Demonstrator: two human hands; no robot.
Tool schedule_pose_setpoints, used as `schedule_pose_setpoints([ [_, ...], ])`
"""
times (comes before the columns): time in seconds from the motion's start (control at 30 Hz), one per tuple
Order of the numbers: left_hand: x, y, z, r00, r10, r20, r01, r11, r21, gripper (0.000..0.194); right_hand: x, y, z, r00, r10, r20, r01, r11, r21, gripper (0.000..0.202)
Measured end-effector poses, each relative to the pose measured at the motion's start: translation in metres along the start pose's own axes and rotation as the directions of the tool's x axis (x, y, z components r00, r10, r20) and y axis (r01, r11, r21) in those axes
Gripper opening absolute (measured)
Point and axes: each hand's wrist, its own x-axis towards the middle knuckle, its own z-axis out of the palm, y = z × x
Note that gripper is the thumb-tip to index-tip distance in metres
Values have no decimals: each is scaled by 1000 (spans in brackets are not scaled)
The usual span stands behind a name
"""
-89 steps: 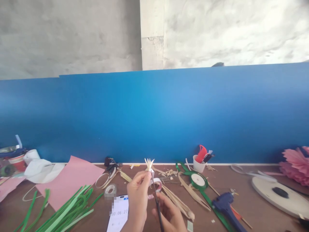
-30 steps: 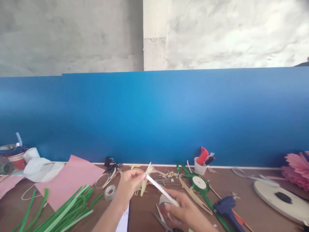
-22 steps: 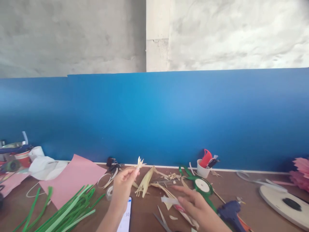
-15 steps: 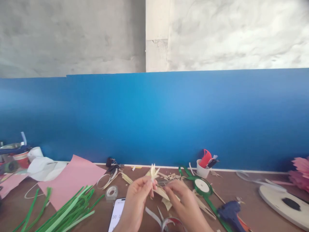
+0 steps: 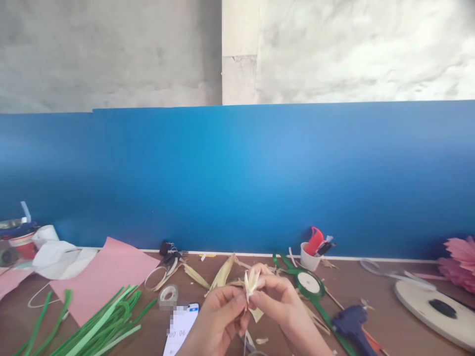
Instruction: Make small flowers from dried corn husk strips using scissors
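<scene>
A small cream husk flower with pointed petals is held up between both hands. My left hand pinches its base, and a thin stem hangs down below the fingers. From the other side my right hand has closed thumb and fingers on the petals' right edge. Behind the hands lie dry corn husk pieces. A phone with a timer on its screen lies left of my left hand. Just below the hands, scissors are mostly hidden.
Green pipe cleaners, pink paper and a clear tape roll lie to the left. On the right are a green ribbon spool, a white cup with tools, a blue glue gun and a beige disc.
My right hand has come up to the flower and now touches its petals. The left hand and flower have shifted right, showing more of the phone. The view has shifted slightly.
</scene>
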Motion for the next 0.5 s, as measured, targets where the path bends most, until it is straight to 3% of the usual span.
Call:
schedule_pose_setpoints([
  [0.07,0,0,1,1000,27,-14,-26,999,47,39,0,-2,0,1000,12,-16,-12,1000,-22,21],
  [0.23,0,2,2,961,236,-147,-206,960,191,42,0,-8,4,998,34,-61,-37,998,-49,24],
  [0.5,-3,4,8,970,197,-142,-182,977,114,38,1,2,6,996,-23,-82,19,998,-54,24],
])
